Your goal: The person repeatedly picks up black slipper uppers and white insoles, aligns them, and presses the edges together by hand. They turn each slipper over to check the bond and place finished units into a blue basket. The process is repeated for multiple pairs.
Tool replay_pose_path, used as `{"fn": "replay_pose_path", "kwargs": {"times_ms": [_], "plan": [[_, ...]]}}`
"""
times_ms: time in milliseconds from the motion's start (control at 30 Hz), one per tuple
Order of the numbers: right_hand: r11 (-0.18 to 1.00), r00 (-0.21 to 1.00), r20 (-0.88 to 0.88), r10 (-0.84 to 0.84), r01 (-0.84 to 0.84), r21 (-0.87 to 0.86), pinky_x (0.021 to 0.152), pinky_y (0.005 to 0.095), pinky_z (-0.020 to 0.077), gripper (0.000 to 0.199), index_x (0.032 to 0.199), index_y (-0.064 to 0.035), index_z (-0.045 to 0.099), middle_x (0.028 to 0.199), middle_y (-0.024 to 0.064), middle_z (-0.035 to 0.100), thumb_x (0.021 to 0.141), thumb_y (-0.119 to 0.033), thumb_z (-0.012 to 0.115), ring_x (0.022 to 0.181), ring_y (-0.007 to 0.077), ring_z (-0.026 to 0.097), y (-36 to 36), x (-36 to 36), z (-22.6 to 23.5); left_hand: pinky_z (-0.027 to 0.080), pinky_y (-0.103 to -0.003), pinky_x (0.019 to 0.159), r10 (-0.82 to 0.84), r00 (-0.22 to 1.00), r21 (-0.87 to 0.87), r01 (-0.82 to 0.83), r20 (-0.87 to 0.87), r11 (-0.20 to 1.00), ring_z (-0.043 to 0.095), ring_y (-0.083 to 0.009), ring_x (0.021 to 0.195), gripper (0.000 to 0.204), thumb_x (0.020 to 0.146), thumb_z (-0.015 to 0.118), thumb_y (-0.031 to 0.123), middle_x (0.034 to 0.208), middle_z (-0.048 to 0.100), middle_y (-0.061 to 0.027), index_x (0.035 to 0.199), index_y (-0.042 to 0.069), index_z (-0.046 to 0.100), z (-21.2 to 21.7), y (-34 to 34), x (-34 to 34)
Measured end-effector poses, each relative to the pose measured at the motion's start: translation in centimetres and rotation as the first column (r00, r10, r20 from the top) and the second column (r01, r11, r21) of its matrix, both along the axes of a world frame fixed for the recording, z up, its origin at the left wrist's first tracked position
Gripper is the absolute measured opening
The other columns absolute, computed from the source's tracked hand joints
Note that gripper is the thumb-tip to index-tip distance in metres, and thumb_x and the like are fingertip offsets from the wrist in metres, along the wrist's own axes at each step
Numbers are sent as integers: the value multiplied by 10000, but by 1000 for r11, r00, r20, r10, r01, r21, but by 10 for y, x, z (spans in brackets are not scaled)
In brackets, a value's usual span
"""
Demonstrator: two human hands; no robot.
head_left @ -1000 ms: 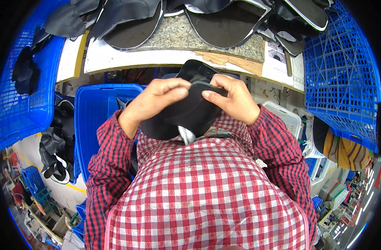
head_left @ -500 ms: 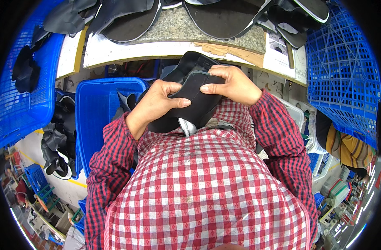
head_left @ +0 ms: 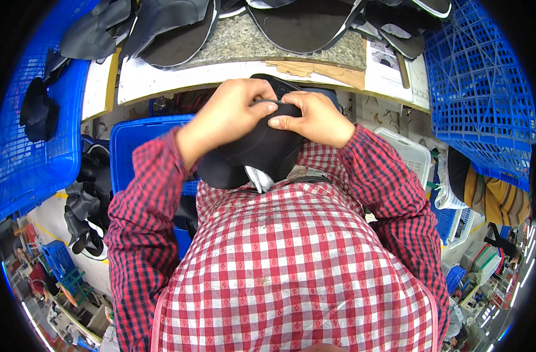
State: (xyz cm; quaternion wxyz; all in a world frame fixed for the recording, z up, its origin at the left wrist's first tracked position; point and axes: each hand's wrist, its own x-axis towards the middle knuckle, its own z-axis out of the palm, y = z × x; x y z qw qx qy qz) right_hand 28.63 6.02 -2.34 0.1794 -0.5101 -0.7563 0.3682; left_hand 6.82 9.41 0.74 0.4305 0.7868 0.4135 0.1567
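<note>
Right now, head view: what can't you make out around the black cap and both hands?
- Black cap: its front and upper edge are covered by the left hand and right hand.
- Fingertips: curled over the cap's edge, so the grip underneath is hidden.
- Pale tag inside the cap: too small to read.
- Caps on the bench: cut off by the top edge.
- Blue crate: contents blocked by the left sleeve.

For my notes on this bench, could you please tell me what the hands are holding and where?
Both hands, left hand and right hand, hold a black cap, fingers pinching its upper edge.
</note>
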Motion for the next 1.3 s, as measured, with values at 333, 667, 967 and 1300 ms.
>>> {"fn": "replay_pose_path", "kwargs": {"times_ms": [333, 667, 967, 1300], "plan": [[948, 932, -343, -118, 3, -319, 870, 336, 531, 403, 1159, 6, 721, 1005, 108, 718, 885, -270, 827, 929, 212, 686, -8, 33, -18, 483, -278, 791, 337, 876, -266, -253, 346, 930, 604, -112, 848, 210, 842, 849, 108, 925, 686, -40, 1004, -9, 785, -70, -76, -60], [865, 958, -263, 116, 32, 500, 812, 371, 532, 435, 1090, 5, 681, 1027, 146, 701, 808, -270, 867, 927, 298, 671, -41, -41, 147, 457, -309, 859, 289, 852, 435, -481, 436, 761, 631, -198, 890, 171, 757, 825, 13, 859, 708, -57, 925, 34, 800, 100, -68, -145], [963, 931, -363, 19, 81, 258, 897, 353, 523, 166, 1033, -31, 710, 1040, 86, 720, 899, -100, 780, 993, 243, 680, -18, -50, 127, 526, -283, 806, 616, 325, 364, -929, 717, 66, 678, -138, 887, 282, 912, 791, 123, 1007, 754, -76, 1149, -24, 749, 250, 33, -332], [976, 891, -399, 216, -204, 73, 752, 347, 524, 82, 964, -46, 710, 916, 75, 685, 898, -56, 756, 839, 238, 645, 56, -89, 62, 499, -448, 1010, 551, 825, 877, -349, 122, 329, 631, -357, 1179, 350, 871, 623, 18, 1209, 708, -152, 1201, 82, 723, 87, 297, -236]]}}
